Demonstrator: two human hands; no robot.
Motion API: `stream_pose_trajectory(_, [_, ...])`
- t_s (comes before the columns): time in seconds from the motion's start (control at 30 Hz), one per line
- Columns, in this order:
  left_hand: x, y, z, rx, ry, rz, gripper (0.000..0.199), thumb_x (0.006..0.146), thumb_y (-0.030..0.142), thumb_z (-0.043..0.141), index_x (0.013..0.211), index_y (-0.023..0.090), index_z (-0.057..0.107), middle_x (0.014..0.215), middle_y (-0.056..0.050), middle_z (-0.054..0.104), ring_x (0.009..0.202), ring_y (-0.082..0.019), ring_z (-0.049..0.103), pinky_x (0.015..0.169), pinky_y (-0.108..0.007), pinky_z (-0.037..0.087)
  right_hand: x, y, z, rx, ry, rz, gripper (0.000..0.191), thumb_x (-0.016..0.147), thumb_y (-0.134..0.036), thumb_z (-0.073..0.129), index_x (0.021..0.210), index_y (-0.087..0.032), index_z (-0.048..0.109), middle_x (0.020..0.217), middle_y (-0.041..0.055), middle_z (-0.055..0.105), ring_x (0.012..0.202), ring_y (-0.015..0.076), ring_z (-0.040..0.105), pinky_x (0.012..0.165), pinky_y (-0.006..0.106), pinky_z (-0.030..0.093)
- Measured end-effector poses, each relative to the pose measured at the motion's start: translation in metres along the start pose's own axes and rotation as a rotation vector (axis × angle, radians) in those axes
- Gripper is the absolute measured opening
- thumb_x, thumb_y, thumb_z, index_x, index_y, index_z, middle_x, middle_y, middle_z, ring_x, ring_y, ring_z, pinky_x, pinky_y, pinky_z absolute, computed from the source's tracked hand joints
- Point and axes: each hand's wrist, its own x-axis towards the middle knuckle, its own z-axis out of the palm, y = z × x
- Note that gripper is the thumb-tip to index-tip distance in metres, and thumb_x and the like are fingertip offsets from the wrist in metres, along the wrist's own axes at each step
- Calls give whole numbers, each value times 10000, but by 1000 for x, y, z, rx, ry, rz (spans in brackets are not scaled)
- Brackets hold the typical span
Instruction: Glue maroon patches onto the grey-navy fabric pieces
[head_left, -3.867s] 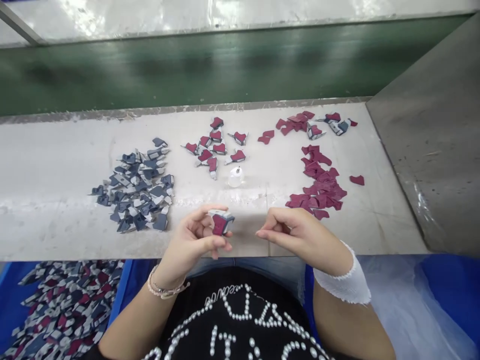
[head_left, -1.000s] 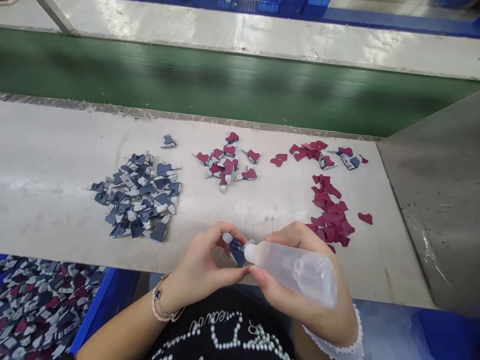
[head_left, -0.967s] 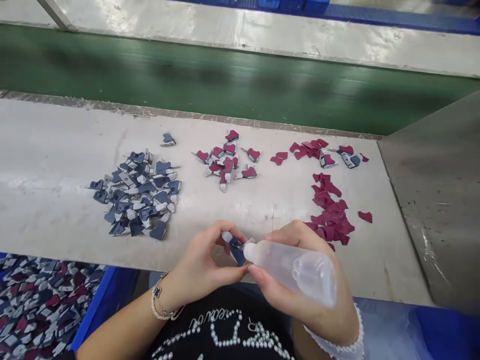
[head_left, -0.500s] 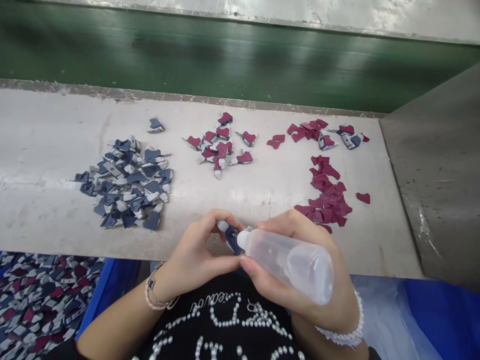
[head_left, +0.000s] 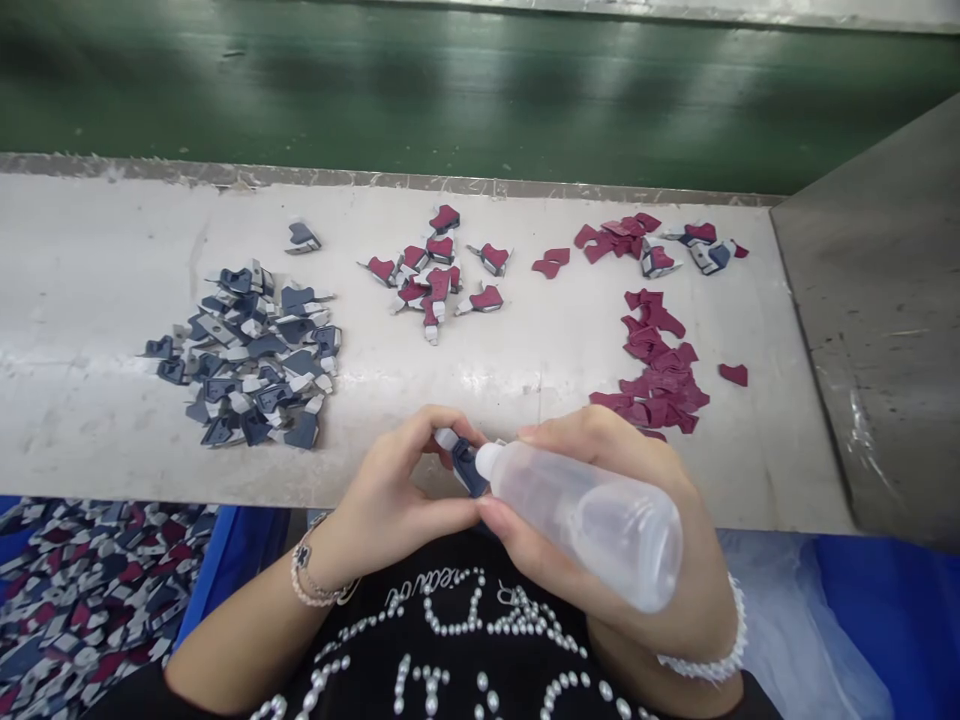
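Left hand (head_left: 394, 480), fingers narrow, pinching navy piece (head_left: 466, 466) at lower center of frame. Right hand (head_left: 637, 460) wrapped around clear squeeze bottle (head_left: 600, 522), bottle cap just beside piece. On white table (head_left: 90, 430): navy pile (head_left: 247, 360) left, mixed pieces (head_left: 431, 275) upper center, red pile (head_left: 652, 370) right.
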Motion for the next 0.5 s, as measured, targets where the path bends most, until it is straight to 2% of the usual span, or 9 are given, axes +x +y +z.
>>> stream_pose_trajectory(0.17, [1, -2, 0, 9, 8, 17, 398, 758, 140, 775, 1070, 254, 555, 987, 12, 647, 876, -125, 616, 731, -204, 510, -1, 0, 0, 3, -16, 5, 255, 816, -278, 754, 870, -245, 507, 728, -47, 640, 538, 113, 626, 486, 239, 502])
stream_pose_trajectory(0.3, [1, -1, 1, -18, 14, 3, 398, 757, 173, 800, 1064, 253, 560, 981, 18, 642, 853, -114, 605, 730, -189, 504, -1, 0, 1, -11, -2, -12, 257, 819, -296, 760, 850, -241, 511, 708, -55, 629, 529, 103, 622, 482, 223, 500])
stream_pose_trajectory(0.5, [1, 0, 1, -50, 5, -13, 412, 751, 134, 800, 1060, 265, 561, 986, 32, 654, 870, -103, 610, 736, -170, 495, -1, 0, 0, -9, -33, -34, 303, 800, -286, 783, 827, -220, 488, 727, -56, 634, 530, 70, 612, 496, 189, 494])
